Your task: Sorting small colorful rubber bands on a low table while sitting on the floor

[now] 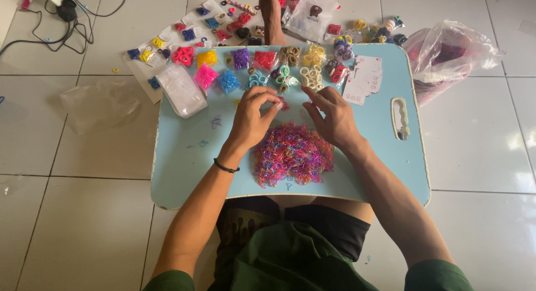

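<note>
from the head view, looking straight down: a pale blue lap tray [184, 157] with rounded corners sits over the person's knees, its surface smooth and matte. in the middle lies a loose, tangled heap of tiny elastic bands [293, 153], pink, purple and orange, glossy and thin. the left hand [252, 119] hovers at the heap's upper left edge, thumb and fingertips pinched together on something small; what it is, i cannot tell. a black band rings that wrist. the right hand [333, 117] rests at the heap's upper right edge, fingers curled and close together, forefinger pointing towards the left hand; whether it grips a band i cannot tell.

along the tray's far edge runs a row of sorted little bunches [262, 60], yellow, purple, red, blue, green, cream, some in small clear packets. a stack of empty clear sachets [181, 90] lies tilted at the far left corner, soft and shiny. white cards [364, 79] with small pink marks sit at the far right, and a white clipper-like tool [400, 118] lies near the right rim.

beyond the tray, on the white tiled floor [480, 134], a crumpled clear plastic bag [446, 53] sits to the right, a flat clear bag [100, 104] to the left, and black cables [56, 23] curl at the top left.
</note>
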